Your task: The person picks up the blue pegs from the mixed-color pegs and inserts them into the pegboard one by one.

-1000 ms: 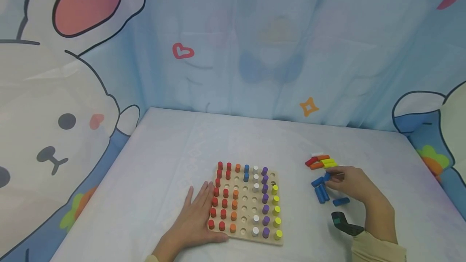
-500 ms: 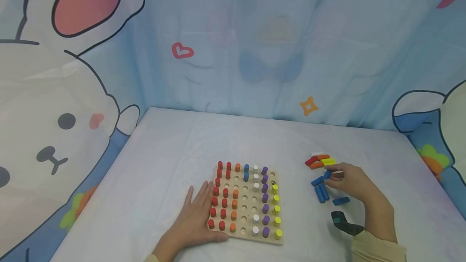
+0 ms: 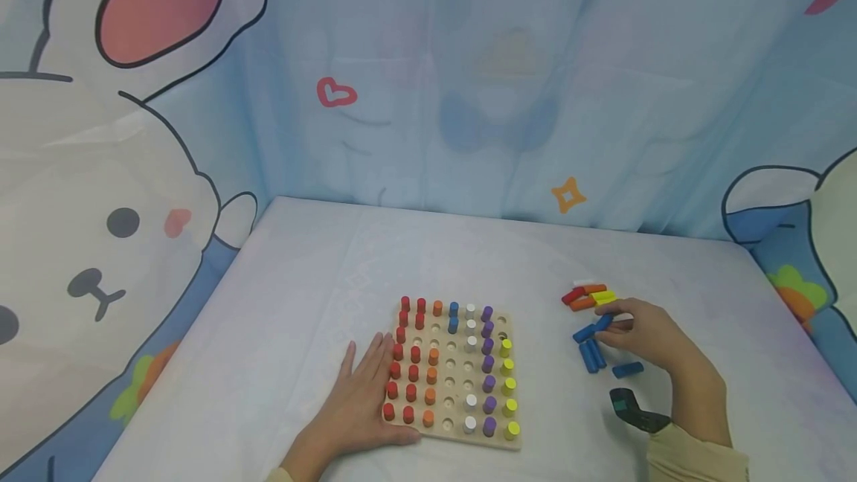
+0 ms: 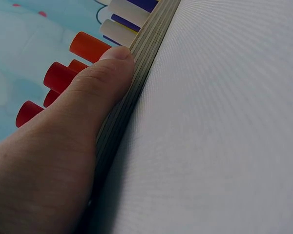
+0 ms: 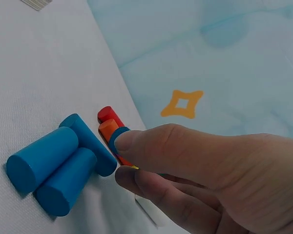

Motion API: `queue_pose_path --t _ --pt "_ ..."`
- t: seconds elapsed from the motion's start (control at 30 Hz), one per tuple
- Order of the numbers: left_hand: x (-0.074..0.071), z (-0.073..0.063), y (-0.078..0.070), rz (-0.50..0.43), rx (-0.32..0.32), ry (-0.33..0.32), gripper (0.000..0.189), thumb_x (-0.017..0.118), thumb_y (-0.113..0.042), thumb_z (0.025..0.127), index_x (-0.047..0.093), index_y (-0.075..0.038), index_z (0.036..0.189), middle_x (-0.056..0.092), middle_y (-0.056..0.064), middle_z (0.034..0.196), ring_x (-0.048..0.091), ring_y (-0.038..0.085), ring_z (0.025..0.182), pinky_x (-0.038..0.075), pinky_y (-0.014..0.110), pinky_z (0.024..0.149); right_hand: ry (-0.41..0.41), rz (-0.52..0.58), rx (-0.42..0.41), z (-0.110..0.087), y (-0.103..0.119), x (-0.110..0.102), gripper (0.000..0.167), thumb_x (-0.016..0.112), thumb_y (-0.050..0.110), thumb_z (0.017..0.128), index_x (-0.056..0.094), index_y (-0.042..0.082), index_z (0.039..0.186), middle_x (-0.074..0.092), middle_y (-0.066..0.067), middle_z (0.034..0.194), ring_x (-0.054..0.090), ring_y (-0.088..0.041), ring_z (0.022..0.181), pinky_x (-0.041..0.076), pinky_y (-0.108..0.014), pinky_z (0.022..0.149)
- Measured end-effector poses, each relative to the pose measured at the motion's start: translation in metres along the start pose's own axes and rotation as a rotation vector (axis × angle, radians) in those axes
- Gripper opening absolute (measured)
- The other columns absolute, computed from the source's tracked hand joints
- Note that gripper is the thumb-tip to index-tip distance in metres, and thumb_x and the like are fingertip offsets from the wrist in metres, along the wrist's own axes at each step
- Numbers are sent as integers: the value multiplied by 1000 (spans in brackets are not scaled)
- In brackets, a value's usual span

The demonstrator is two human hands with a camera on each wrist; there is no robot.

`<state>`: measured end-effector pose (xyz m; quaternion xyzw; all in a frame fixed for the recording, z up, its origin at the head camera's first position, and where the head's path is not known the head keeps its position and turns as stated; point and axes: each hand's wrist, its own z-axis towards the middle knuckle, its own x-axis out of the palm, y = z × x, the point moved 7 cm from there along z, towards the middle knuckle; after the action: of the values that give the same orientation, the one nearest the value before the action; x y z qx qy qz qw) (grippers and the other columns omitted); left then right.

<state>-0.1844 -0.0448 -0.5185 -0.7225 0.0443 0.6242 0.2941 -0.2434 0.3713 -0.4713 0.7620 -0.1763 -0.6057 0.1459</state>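
Note:
A wooden pegboard (image 3: 459, 378) carries rows of red, orange, blue, white, purple and yellow pegs, with bare holes among them. Along its left and near edges lies my left hand (image 3: 358, 400), fingers straight, the thumb against the front edge; the left wrist view shows the thumb (image 4: 105, 73) touching the board's side near an orange peg (image 4: 89, 47). To the right, my right hand (image 3: 646, 333) pinches a blue peg (image 3: 604, 321) between thumb and fingers. Several other blue pegs (image 3: 592, 355) lie just left of and below that hand. In the right wrist view the held peg (image 5: 118, 135) is mostly hidden by the thumb.
Beyond the blue pegs lies a small group of red, orange, yellow and white pegs, among them a red peg (image 3: 573, 296) and a yellow peg (image 3: 604, 296). A white cloth (image 3: 321, 281) covers the table. A printed curtain (image 3: 415, 132) stands behind it.
The blue peg in my right hand has tilted slightly and shifted a little within the fingers. My left hand stays where it was on the board.

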Motion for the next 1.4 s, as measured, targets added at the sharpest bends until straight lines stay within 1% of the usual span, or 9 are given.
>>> queue_pose_path --t 0.1,0.27,0.37,0.53,0.7,0.83,1.1,1.4 --pt "0 0 0 2 1 0 130 42 -94 61 4 -10 154 6 4 161 2 20 150 -6 54 117 5 7 0 0 0 1 54 76 37 79 61 2 118 59 -25 115 61 -42 103 56 -50 79" --pt "0 -1 0 7 0 0 130 43 -94 61 4 -10 154 7 4 161 2 20 149 -5 54 117 1 10 -6 -1 3 0 40 75 32 80 64 6 108 62 -22 112 60 -41 101 56 -49 78" --pt "0 0 0 7 -2 4 130 42 -94 61 4 -11 154 7 4 161 2 20 150 -6 54 117 -9 2 3 -2 3 -2 34 74 29 81 65 6 106 62 -22 111 59 -41 101 56 -49 78" --pt "0 0 0 7 -2 9 130 42 -94 61 3 -11 154 7 3 162 2 19 150 -6 55 117 -22 -13 9 0 2 -4 34 74 28 82 66 6 106 62 -22 111 59 -42 100 56 -49 77" --pt "0 0 0 12 3 5 130 41 -94 61 3 -11 154 6 3 161 1 19 150 -6 54 117 -27 -18 22 1 1 -3 35 73 27 83 66 5 110 59 -26 115 58 -43 102 55 -50 77" --pt "0 0 0 12 3 2 130 40 -94 61 3 -11 154 6 3 162 2 19 150 -5 55 117 -36 -31 12 1 4 -3 37 71 25 85 65 4 114 58 -28 118 58 -45 103 55 -50 78" --pt "0 0 0 16 7 -8 130 41 -94 61 4 -11 154 7 3 161 2 19 150 -5 55 117 -44 -57 10 0 12 -5 41 69 24 86 63 -1 119 59 -28 116 58 -45 102 55 -51 78" --pt "0 0 0 13 5 -8 130 42 -94 61 5 -10 154 8 4 161 2 20 150 -5 55 118 -139 -61 -38 -2 21 -11 40 66 21 88 61 -4 119 59 -30 117 58 -48 103 55 -52 79"
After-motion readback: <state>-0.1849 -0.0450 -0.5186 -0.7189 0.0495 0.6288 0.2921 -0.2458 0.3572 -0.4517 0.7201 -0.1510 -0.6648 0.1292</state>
